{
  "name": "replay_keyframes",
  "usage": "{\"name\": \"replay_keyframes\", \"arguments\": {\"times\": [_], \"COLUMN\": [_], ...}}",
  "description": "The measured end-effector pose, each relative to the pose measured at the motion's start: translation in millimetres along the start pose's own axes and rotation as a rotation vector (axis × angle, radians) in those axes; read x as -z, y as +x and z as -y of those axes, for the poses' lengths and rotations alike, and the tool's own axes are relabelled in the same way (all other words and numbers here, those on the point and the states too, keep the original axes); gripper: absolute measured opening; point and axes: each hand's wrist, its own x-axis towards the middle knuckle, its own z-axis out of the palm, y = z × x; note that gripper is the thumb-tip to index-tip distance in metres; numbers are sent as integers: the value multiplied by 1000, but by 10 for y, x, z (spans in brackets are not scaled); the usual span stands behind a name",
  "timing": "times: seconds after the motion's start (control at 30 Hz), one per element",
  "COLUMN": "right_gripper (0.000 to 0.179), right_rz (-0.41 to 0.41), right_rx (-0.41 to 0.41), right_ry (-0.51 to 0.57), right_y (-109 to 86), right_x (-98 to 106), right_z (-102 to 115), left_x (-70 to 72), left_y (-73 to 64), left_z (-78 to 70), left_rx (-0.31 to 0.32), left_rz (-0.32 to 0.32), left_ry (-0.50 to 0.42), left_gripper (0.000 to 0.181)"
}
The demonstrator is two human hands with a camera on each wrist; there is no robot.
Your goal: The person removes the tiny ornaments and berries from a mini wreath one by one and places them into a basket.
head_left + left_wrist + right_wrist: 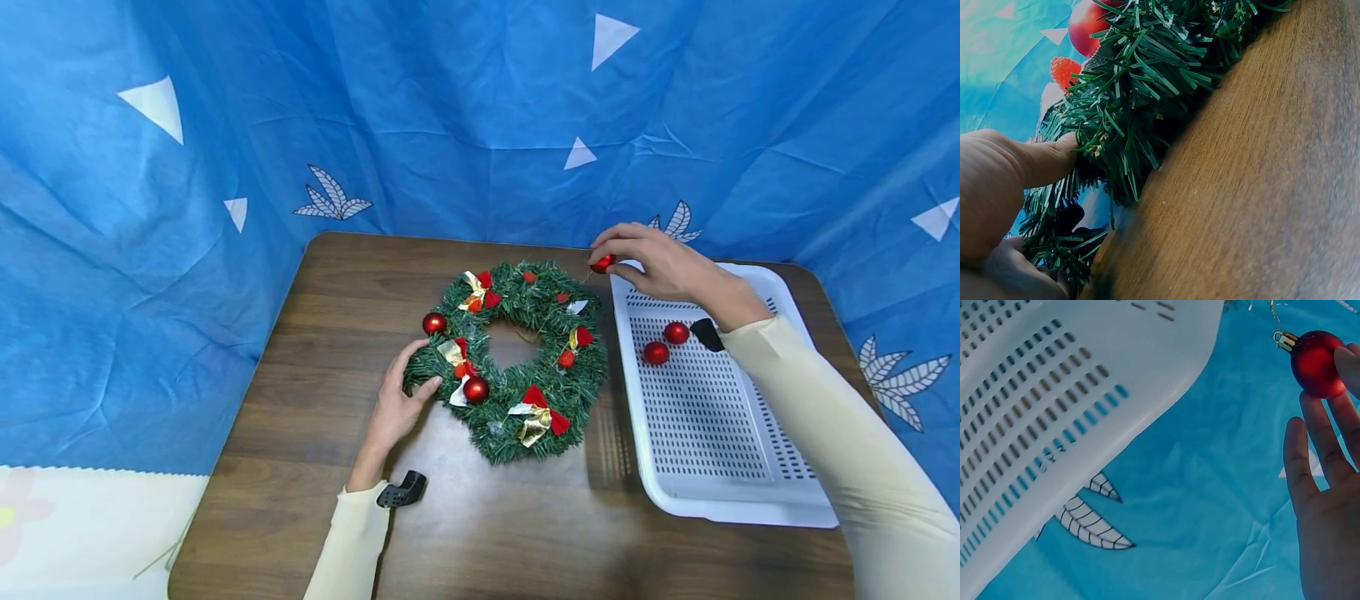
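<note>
A green wreath (495,433) lies on the table, trimmed with red and gold bows, red berries and red Christmas balls. My left hand (400,398) grips its left edge, thumb on the near side and fingers farther back. The left wrist view shows that thumb (1054,156) pressed into the green needles. Two red balls, one at the wreath's left rim (434,323) and one lower (476,389), sit near this hand. Beyond the wreath's far right, my right hand (660,265) pinches another red Christmas ball (1317,362) by its round body, gold cap pointing away from the palm.
At the right stands a white perforated plastic basket (647,467) with two loose red balls (666,343) inside; the right forearm passes over it. The brown wooden table (315,467) ends at the back against a blue patterned cloth (450,125).
</note>
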Motion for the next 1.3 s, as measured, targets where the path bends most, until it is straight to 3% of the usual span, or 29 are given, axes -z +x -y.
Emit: {"name": "replay_keyframes", "arguments": {"times": [0.63, 0.9, 1.3], "right_gripper": [39, 38, 33], "right_rz": [28, 18, 41], "right_rx": [-252, -265, -348], "right_ry": [-2, -16, -24], "right_y": [-481, -653, -844], "right_x": [173, 153, 141], "right_z": [-3, -42, -50], "left_x": [18, 33, 17], "left_y": [7, 0, 8], "left_z": [-52, -59, -30], "left_rx": [22, 38, 45], "left_rz": [8, 18, 11], "left_ry": [-4, 10, 17], "left_gripper": [61, 62, 61]}}
